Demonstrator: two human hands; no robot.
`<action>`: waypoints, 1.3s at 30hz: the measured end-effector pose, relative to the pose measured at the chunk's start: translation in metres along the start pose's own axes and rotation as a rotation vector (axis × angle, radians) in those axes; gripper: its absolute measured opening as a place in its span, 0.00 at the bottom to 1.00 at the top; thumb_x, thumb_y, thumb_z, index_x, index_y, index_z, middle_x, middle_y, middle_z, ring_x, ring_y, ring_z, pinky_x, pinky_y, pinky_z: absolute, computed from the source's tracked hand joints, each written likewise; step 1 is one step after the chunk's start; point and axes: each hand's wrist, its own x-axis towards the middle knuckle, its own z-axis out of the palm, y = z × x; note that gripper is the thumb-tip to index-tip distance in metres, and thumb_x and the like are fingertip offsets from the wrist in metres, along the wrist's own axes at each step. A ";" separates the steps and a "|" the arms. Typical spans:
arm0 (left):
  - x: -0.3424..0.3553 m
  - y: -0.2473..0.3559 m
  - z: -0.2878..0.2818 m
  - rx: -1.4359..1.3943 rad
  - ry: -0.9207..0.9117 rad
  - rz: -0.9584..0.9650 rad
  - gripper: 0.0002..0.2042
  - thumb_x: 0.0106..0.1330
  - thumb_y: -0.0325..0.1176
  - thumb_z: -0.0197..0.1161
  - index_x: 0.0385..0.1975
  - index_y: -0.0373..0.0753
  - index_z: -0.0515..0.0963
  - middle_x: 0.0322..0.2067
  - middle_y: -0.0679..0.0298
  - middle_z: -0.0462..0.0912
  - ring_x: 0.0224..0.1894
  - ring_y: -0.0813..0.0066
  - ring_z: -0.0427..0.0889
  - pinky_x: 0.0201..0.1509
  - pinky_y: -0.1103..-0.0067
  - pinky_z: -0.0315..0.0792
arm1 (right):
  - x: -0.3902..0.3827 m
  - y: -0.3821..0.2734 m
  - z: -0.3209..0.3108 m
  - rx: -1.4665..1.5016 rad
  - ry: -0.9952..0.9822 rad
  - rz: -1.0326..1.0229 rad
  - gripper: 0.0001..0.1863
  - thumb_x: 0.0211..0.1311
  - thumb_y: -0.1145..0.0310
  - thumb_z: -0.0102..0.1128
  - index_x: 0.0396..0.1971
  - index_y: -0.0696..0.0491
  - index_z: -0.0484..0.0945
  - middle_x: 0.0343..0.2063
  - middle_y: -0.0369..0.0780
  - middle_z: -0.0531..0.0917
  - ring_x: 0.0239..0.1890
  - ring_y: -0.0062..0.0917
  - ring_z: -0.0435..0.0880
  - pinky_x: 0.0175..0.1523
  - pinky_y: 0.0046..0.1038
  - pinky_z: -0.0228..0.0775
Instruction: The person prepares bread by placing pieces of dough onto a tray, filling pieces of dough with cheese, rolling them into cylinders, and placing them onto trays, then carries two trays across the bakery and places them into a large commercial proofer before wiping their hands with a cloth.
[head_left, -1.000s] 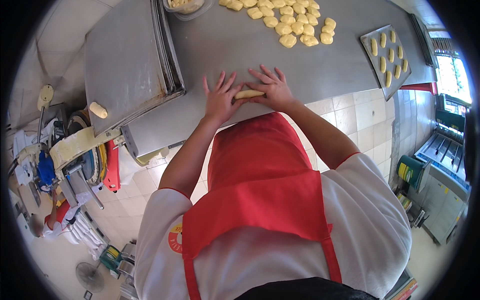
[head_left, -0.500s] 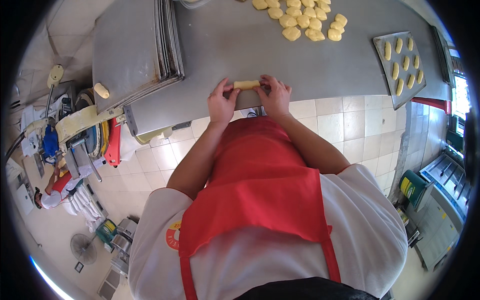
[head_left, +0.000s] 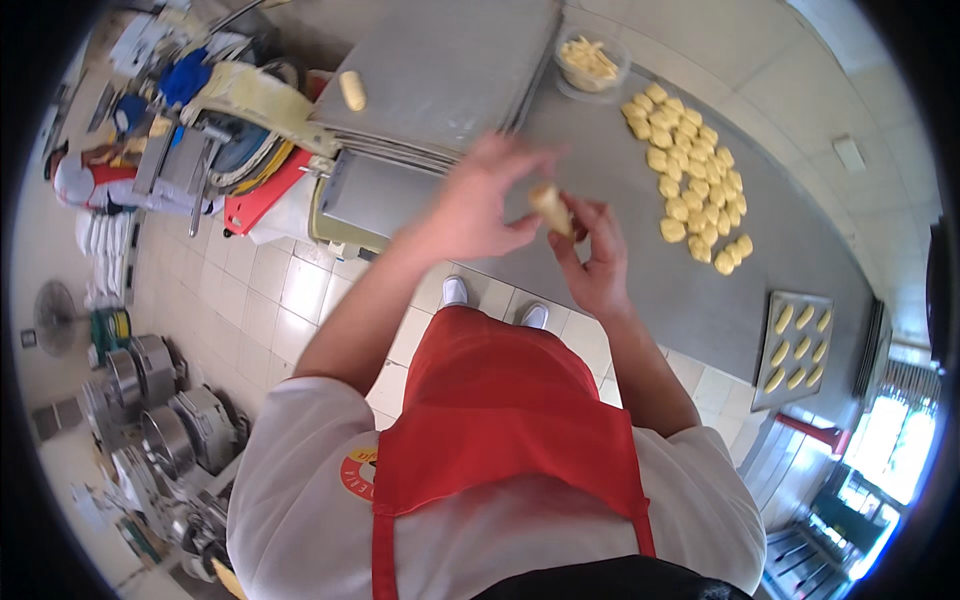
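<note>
**Right hand grips a dough roll near the middle of the frame**

The right hand, just right of centre, pinches the short, pale roll between thumb and fingers. The roll is lifted off the worktable and tilted, its upper end leaning toward the left of the frame. The left hand, blurred, is open with its fingers apart and its thumb just beside the roll; whether the thumb touches it, I cannot tell.

Behind the hands runs the grey worktable, slanting from the upper middle toward the right edge of the frame. On it, upper right of the hands, many plump yellow dough pieces lie crowded together. Above them, at the top of the frame, sits a round clear tub of pale strips. Farther off, at the right, a metal tray bears nine shaped rolls in three rows.

At the upper middle is a stack of flat metal sheets, with another dough roll lying alone near its left edge. A cream-coloured machine stands at the upper left. Beyond it, a co-worker in a pale cap shows near the left edge, well apart from the hands. Metal pots crowd the lower left.
</note>
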 end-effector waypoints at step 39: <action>0.010 -0.031 0.039 -0.575 0.055 -0.016 0.26 0.56 0.28 0.75 0.58 0.37 0.83 0.60 0.48 0.78 0.59 0.54 0.81 0.60 0.67 0.76 | 0.092 0.260 -0.115 -1.150 -0.629 0.401 0.22 0.63 0.79 0.60 0.57 0.46 0.83 0.61 0.43 0.74 0.66 0.41 0.75 0.66 0.41 0.76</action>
